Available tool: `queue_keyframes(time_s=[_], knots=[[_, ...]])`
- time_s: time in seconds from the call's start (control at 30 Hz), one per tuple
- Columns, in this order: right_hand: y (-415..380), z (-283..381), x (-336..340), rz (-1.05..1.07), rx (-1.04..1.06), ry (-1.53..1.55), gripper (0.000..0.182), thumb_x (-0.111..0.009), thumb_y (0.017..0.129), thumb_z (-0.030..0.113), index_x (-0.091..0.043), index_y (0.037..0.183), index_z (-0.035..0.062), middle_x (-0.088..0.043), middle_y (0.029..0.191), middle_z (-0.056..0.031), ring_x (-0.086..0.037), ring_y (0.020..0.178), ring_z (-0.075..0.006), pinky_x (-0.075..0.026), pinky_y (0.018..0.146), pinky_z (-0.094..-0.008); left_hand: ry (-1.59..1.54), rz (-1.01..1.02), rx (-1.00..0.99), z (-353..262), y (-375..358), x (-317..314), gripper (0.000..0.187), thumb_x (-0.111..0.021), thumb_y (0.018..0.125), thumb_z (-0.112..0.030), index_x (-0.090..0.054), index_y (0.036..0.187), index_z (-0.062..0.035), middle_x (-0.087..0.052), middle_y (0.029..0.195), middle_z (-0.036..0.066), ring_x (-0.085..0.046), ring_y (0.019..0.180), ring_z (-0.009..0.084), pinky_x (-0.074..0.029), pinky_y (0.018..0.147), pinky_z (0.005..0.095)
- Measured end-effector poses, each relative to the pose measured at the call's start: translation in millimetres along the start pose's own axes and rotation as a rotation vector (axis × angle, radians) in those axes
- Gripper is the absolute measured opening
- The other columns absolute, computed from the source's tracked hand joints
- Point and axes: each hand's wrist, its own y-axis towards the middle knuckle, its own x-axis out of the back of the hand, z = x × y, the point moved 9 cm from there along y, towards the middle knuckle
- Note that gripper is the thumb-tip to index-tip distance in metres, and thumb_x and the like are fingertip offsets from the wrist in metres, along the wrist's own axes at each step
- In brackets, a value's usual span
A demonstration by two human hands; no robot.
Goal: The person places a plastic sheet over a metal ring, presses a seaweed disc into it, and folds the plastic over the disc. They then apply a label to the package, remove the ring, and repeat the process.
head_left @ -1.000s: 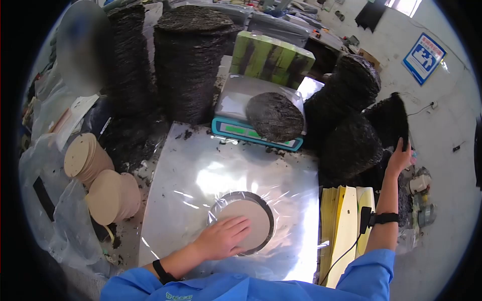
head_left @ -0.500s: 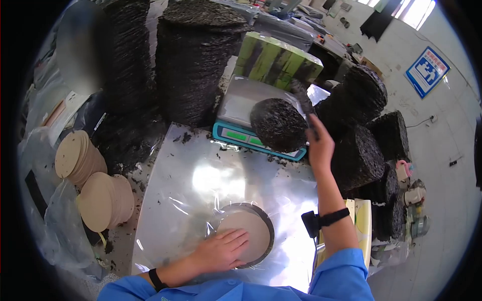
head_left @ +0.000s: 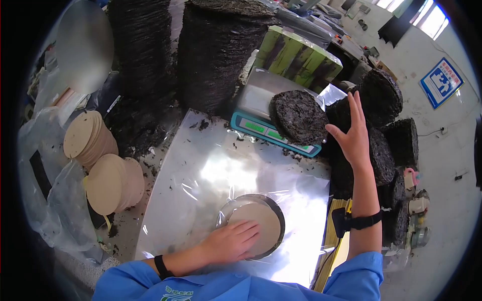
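My left hand [head_left: 233, 242] lies flat with fingers stretched on a round tan board [head_left: 270, 227]. A dark ring [head_left: 281, 215] surrounds the board, and clear film shows around it on the shiny metal tabletop. Raised at the right, my right hand [head_left: 355, 140] has its thumb and fingers spread and nothing visible in them. Its thumb is near the edge of a dark, rough round cake [head_left: 298, 118] that looks like dried seaweed. The cake rests tilted on a digital scale [head_left: 256, 126] with a teal frame and green displays.
Tall dark stacks [head_left: 218, 60] of similar cakes stand behind, with more dark stacks [head_left: 384, 155] at right. A green box [head_left: 296, 57] sits behind the scale. Stacks of tan round boards [head_left: 104, 184] and clear plastic [head_left: 65, 215] are at left. Dark crumbs lie on the table [head_left: 175, 165].
My right hand has let go of a dark piece at the cake's edge and spread its fingers. The left hand stays on the tan board. The whole view has shifted slightly.
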Motion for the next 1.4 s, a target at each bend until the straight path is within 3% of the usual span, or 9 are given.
queue_keyframes(time_s=[0.3, 0.43, 0.53, 0.67, 0.77, 1.0, 1.1, 1.3, 1.4], knots=[[-10, -16, -96, 0.134, 0.047, -0.063, 0.105, -0.084, 0.069, 0.043, -0.03, 0.151, 0.0061, -0.024, 0.156, -0.026, -0.025, 0.144, -0.0416, -0.027, 0.117, -0.0446, -0.008, 0.012, 0.01, 2, 2, -2, 0.057, -0.067, 0.084, -0.039, -0.059, 0.123, 0.0012, -0.054, 0.136, 0.015, -0.047, 0.132, 0.0287, -0.035, 0.112, 0.041], [-32, -55, -157, 0.416, -0.058, -0.118, 0.088, -0.079, 0.074, 0.045, -0.043, 0.145, 0.0086, -0.04, 0.15, -0.0208, -0.034, 0.141, -0.0354, -0.033, 0.114, -0.0425, -0.015, 0.01, -0.001, 1, 3, -1, 0.057, -0.068, 0.083, -0.04, -0.059, 0.122, 0.001, -0.055, 0.135, 0.016, -0.048, 0.131, 0.0292, -0.036, 0.112, 0.041], [-20, -55, -145, 0.382, -0.106, -0.076, 0.054, -0.071, 0.083, 0.022, -0.057, 0.133, 0.0122, -0.058, 0.136, -0.014, -0.049, 0.131, -0.0291, -0.043, 0.106, -0.0379, -0.035, -0.008, 0.004, 1, 2, 1, 0.06, -0.07, 0.08, -0.038, -0.058, 0.123, 0.0032, -0.055, 0.134, 0.017, -0.047, 0.131, 0.0294, -0.034, 0.113, 0.0409], [-14, -64, -115, 0.076, -0.066, 0.017, 0.061, -0.06, 0.077, -0.011, -0.058, 0.133, 0.0147, -0.055, 0.138, -0.0132, -0.048, 0.131, -0.0317, -0.041, 0.109, -0.0384, -0.059, 0.005, 0.014, 2, 2, 2, 0.058, -0.069, 0.082, -0.036, -0.058, 0.124, 0.0028, -0.056, 0.134, 0.017, -0.049, 0.129, 0.0304, -0.036, 0.111, 0.0421], [-27, 0, -39, -0.128, 0.168, -0.045, 0.065, -0.061, 0.071, -0.013, -0.06, 0.131, 0.0122, -0.056, 0.137, -0.0147, -0.049, 0.131, -0.034, -0.037, 0.112, -0.0466, -0.13, -0.324, 0.095, 8, -16, 50, 0.047, -0.068, 0.086, -0.027, -0.06, 0.123, 0.0009, -0.057, 0.132, 0.019, -0.054, 0.123, 0.0335, -0.044, 0.104, 0.0436], [-237, 122, -4, 0.206, 0.441, 0.097, 0.039, -0.059, 0.084, 0.008, -0.068, 0.121, 0.0152, -0.058, 0.133, -0.0125, -0.05, 0.13, -0.0342, -0.037, 0.111, -0.0523, -0.052, -0.707, 0.333, 20, -66, 144, 0.045, -0.067, 0.086, -0.021, -0.059, 0.124, 0.003, -0.057, 0.132, 0.02, -0.058, 0.116, 0.0363, -0.047, 0.099, 0.0429], [-300, 137, -67, 0.57, 0.411, 0.073, 0.054, -0.057, 0.083, 0.01, -0.055, 0.136, 0.0155, -0.052, 0.141, -0.0132, -0.043, 0.136, -0.0355, -0.033, 0.114, -0.0505, 0.058, -0.05, 0.231, 3, -14, 56, 0.076, -0.078, 0.074, -0.038, -0.051, 0.13, 0.0058, -0.049, 0.139, 0.02, -0.053, 0.121, 0.0339, -0.044, 0.102, 0.0396], [-268, 134, -58, 0.824, 0.313, 0.328, 0.085, -0.08, 0.071, 0.036, -0.045, 0.143, 0.0074, -0.041, 0.147, -0.0241, -0.042, 0.136, -0.0376, -0.038, 0.111, -0.0448, 0.153, 0.312, 0.368, 27, 23, 28, 0.108, -0.09, 0.055, -0.041, -0.04, 0.139, 0.0051, -0.052, 0.126, 0.017, -0.055, 0.114, 0.0331, -0.049, 0.095, 0.0398], [-249, 124, -91, 0.897, 0.218, -0.192, 0.108, -0.085, 0.062, 0.046, -0.036, 0.144, -0.0046, -0.038, 0.146, -0.0296, -0.044, 0.13, -0.0393, -0.046, 0.103, -0.0399, 0.276, 0.46, 0.346, 43, 40, 1, 0.132, -0.095, 0.038, -0.045, -0.033, 0.144, 0.0058, -0.053, 0.122, 0.016, -0.056, 0.11, 0.0304, -0.052, 0.09, 0.0363]])
